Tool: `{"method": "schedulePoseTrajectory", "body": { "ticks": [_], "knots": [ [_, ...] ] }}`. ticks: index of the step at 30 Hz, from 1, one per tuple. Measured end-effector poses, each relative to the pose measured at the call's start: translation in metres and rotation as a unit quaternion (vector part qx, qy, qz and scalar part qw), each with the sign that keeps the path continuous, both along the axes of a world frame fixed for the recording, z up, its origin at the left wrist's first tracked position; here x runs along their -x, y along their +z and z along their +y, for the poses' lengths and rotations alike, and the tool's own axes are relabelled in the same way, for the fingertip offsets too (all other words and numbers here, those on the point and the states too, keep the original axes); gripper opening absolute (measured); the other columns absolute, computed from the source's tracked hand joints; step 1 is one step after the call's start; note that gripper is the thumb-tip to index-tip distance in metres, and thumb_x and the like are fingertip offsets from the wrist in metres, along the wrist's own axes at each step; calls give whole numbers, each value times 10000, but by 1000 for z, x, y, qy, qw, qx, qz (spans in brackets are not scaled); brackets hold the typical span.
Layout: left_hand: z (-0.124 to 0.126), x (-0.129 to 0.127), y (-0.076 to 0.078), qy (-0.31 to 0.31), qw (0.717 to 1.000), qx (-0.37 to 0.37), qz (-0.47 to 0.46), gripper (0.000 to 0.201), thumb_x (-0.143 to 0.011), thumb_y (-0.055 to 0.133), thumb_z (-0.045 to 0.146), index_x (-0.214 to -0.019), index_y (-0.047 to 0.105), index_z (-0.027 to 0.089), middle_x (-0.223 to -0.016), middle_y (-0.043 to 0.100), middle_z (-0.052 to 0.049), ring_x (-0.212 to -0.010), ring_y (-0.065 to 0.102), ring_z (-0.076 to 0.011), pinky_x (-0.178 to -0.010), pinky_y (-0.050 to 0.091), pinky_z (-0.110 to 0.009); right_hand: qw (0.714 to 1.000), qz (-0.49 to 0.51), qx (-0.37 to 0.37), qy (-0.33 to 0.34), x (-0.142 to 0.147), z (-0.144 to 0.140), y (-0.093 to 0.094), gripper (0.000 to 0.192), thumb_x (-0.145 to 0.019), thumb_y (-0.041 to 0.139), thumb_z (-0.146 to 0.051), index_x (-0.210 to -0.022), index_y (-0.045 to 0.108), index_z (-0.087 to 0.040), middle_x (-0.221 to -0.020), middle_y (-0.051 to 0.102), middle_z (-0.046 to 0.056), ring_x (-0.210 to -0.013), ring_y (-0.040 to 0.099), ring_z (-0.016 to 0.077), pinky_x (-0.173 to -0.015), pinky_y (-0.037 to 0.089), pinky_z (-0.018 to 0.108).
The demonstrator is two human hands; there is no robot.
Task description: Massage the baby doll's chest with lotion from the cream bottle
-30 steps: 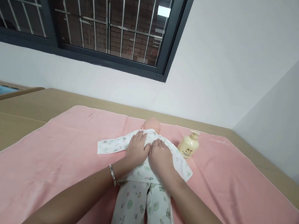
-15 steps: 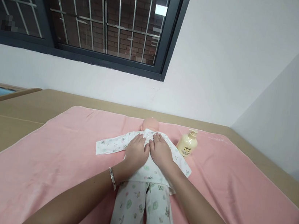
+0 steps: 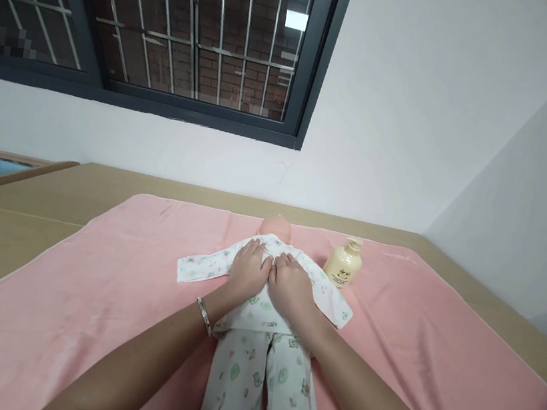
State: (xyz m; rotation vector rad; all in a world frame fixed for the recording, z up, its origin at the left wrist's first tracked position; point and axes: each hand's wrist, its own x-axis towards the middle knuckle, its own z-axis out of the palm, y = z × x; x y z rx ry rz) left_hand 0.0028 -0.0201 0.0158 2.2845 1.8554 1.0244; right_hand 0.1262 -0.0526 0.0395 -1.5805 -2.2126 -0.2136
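The doll [image 3: 261,338] lies on its back along the middle of the pink blanket [image 3: 87,315], head away from me and legs running toward the bottom edge of my view, dressed in a white printed top and matching trousers. I see the blanket spread flat over a tan counter [image 3: 15,211] that reaches to the white wall, with a dark-framed barred window [image 3: 174,37] above it. The doll's sleeves are stretched out to either side, the one on my left lying flat on the blanket, the one on my right angling toward the near right. Both my forearms come in from the bottom of the frame and meet over the doll's chest. My left hand [image 3: 249,270] rests palm down on the left half of the top, fingers spread slightly and pointing toward the doll's head; it grips nothing that I can see. My right hand [image 3: 291,282] lies flat the same way on the right half, its thumb side touching the left hand, also just pressing on the cloth. A silver bracelet [image 3: 205,317] sits on my left wrist. A cream pump bottle [image 3: 343,263] stands upright on the blanket just beside the doll's right-side sleeve, near its shoulder. The doll's bare head [image 3: 277,226] shows just beyond my fingertips.
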Motion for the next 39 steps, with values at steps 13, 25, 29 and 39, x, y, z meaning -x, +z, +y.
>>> {"method": "schedulePoseTrajectory", "body": {
  "ticks": [13,25,29,39],
  "knots": [
    [1,-2,-6,0,1000,-20,-11,406,-926,416,341,-1235,573,129,-1391,527,-158,-1332,430,-287,-1117,315,-496,997,71,34,-20,-21,28,0,389,-959,325,-198,-1236,594,-152,-1341,581,93,-1310,459,209,-1030,373,316],
    [-10,-8,-4,-1,999,-50,-21,317,-912,449,267,-1143,616,129,-1286,606,-147,-1261,499,-285,-1084,378,-454,998,65,16,-11,-19,30,-4,399,-941,347,-185,-1251,587,-111,-1335,585,110,-1292,474,211,-1058,343,304],
    [-10,-8,-1,6,999,-35,1,338,-933,432,307,-1154,608,123,-1325,578,-153,-1283,479,-296,-1078,375,-463,997,69,22,-19,-16,27,-4,392,-944,349,-185,-1234,598,-101,-1332,585,122,-1301,464,213,-1063,329,301],
    [-3,-2,9,3,1000,15,27,404,-977,327,390,-1162,594,149,-1338,565,-141,-1291,468,-273,-1082,347,-442,997,63,21,-29,-1,-1,8,318,-953,368,-218,-1039,663,-134,-1128,682,135,-1134,592,229,-904,422,281]
  ]
}}
